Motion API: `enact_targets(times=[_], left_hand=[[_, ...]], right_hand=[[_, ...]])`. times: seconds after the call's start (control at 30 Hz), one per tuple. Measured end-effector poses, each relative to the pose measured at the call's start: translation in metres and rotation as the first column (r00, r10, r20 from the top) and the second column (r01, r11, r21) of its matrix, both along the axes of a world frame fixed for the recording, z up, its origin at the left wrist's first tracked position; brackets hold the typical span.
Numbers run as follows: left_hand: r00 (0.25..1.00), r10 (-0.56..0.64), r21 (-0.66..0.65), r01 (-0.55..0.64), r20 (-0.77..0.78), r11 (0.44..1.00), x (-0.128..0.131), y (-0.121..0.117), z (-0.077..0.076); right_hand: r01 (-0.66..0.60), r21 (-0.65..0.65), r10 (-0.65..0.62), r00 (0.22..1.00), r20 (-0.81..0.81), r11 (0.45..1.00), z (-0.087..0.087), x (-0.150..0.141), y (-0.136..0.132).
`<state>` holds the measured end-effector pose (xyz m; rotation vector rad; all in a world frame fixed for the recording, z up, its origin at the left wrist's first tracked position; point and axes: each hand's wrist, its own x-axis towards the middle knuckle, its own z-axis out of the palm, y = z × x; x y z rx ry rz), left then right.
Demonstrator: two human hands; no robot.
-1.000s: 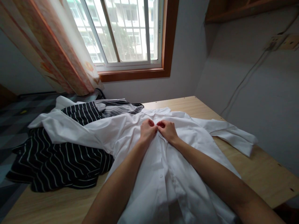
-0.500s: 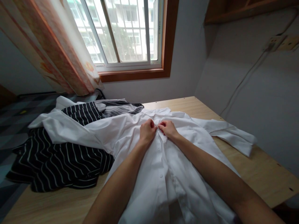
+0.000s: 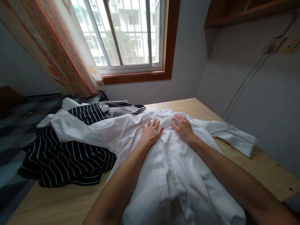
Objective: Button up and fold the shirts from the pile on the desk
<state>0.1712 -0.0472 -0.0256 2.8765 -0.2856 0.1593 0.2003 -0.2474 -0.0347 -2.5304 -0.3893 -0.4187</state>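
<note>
A white button-up shirt [image 3: 168, 168] lies front-up on the wooden table [image 3: 257, 168], collar toward the window. My left hand [image 3: 151, 130] rests flat on the chest just left of the button placket, fingers spread. On the other side of the placket my right hand [image 3: 182, 126] lies flat too, fingers stretched out. Neither hand holds anything. One sleeve [image 3: 232, 134] trails off to the right.
A pile of black-and-white striped clothes [image 3: 67, 154] with another white garment [image 3: 67, 129] sits on the table's left. A window [image 3: 128, 34] with a patterned curtain [image 3: 56, 47] is ahead. A grey wall with a socket and cable [image 3: 274, 45] stands close on the right.
Both hands were pinched together at the shirt's upper placket. They have let go, moved slightly apart and now lie flat on the chest. The camera view shifted a little.
</note>
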Motion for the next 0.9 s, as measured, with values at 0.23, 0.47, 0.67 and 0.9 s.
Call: enact_targets(times=[0.23,0.47,0.67,0.9], left_hand=[[0.993,0.019,0.052,-0.013,-0.118,0.999,0.019,-0.002,0.003],[0.993,0.049,0.067,-0.041,-0.109,0.997,0.047,0.006,0.002],[0.996,0.036,-0.143,-0.048,-0.084,0.989,0.07,0.027,0.008],[0.999,-0.008,-0.167,0.003,-0.032,0.986,0.033,0.038,0.021]], right_hand=[[-0.014,-0.417,-0.089,0.97,-0.226,0.909,-0.008,0.02,-0.034],[-0.021,-0.417,-0.092,0.964,-0.25,0.909,-0.005,0.052,-0.023],[-0.026,-0.417,-0.085,0.966,-0.245,0.908,-0.007,0.068,-0.017],[-0.049,-0.433,-0.052,0.974,-0.219,0.9,-0.009,0.08,-0.016]])
